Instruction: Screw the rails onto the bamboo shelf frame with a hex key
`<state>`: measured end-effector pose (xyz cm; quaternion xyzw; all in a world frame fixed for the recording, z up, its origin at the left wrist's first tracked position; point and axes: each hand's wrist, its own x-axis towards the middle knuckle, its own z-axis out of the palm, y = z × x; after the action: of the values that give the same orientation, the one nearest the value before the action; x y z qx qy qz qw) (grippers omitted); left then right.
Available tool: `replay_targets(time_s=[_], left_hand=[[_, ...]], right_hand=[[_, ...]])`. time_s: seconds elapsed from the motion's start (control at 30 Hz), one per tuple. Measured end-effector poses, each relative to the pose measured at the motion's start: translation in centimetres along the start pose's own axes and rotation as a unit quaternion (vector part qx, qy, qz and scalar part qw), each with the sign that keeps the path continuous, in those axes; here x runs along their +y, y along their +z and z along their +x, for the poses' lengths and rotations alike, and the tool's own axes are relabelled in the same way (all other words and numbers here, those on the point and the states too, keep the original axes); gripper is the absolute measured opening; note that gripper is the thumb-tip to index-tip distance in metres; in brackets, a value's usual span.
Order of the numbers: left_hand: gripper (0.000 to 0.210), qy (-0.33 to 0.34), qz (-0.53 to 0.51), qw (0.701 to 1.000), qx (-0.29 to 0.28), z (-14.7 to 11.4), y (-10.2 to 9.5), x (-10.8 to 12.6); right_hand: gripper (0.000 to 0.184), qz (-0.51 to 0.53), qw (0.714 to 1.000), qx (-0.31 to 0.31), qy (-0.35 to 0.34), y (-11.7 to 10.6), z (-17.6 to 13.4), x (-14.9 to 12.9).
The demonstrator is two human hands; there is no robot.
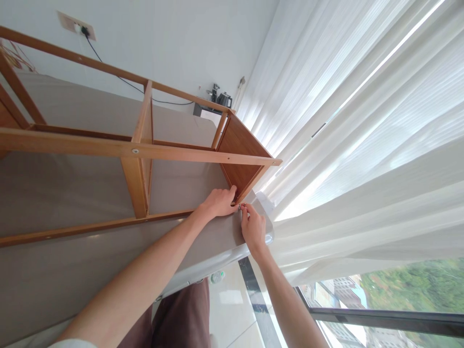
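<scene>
A wooden shelf frame [188, 153] lies on its side on a covered table [203, 246], its end panel [242, 145] at the right. My left hand [220, 201] is closed around the frame's near lower corner, with the thumb against the panel's inner side. Just to the right, my right hand [254, 228] pinches a small metal piece [240, 207] at the same corner. It looks like a screw or bolt, but the fingers hide most of it. Screw heads such as one on the upper rail [135, 151] show along the frame.
White curtains [344, 135] hang close on the right, above a window frame [380, 319]. Behind the table a black kettle [224, 99] stands on a small dark stand. A black cable [126, 79] runs from the wall socket [77, 25]. A bottle [217, 277] is on the floor below.
</scene>
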<state>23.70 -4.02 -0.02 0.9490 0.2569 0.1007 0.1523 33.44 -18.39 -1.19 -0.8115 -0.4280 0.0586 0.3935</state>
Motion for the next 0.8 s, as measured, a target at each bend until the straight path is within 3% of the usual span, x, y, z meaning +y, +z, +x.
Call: replay_targets(time_s=[0.43, 0.57, 0.8], left_hand=[[0.044, 0.000, 0.003, 1.000, 0.001, -0.1, -0.1, 0.4], [0.047, -0.006, 0.006, 1.000, 0.001, -0.2, -0.2, 0.4], [0.046, 0.001, 0.000, 1.000, -0.002, -0.1, -0.1, 0.3]], right_hand=[[0.035, 0.117, 0.985, -0.030, 0.119, -0.1, 3.0, 2.0], [0.035, 0.111, 0.989, -0.025, 0.094, -0.5, 2.3, 1.6], [0.031, 0.012, 1.000, -0.007, 0.000, -0.4, 0.3, 0.4]])
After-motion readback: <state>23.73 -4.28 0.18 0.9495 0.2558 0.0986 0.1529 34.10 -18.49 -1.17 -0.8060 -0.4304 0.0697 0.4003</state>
